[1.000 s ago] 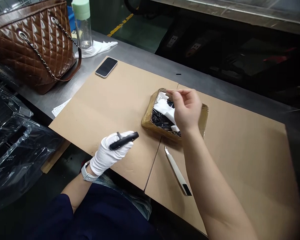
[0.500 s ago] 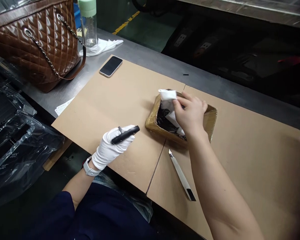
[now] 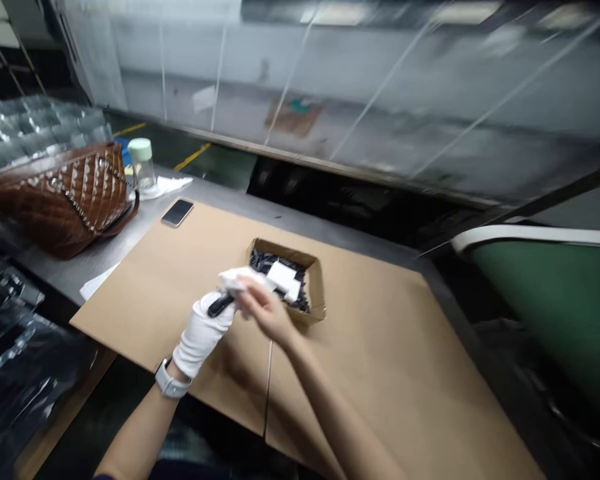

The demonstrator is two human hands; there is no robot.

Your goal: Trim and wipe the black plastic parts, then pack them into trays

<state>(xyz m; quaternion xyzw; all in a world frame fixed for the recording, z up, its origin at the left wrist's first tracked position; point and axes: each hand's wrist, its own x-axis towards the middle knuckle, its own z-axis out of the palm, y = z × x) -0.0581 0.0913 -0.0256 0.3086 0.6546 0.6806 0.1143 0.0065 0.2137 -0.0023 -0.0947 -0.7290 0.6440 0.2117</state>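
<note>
My left hand (image 3: 201,337), in a white glove, is closed around a small black elongated part (image 3: 220,305). My bare right hand (image 3: 266,310) pinches a white cloth (image 3: 241,277), which lies over or against the part's far end; blur hides the exact contact. Just beyond my hands sits an open cardboard box (image 3: 318,290), holding small black pieces (image 3: 263,261) and white folded pieces (image 3: 282,275).
Cardboard sheets (image 3: 380,333) cover the metal table. A phone (image 3: 177,213) lies at their far left corner. Behind it stand a brown quilted bag (image 3: 75,200) and a clear bottle with a green lid (image 3: 143,163). A green panel (image 3: 555,300) is at right.
My right hand has drawn the white cloth out of the box and over to the black part in my left hand. My view has tilted up, and the cutter knife no longer shows.
</note>
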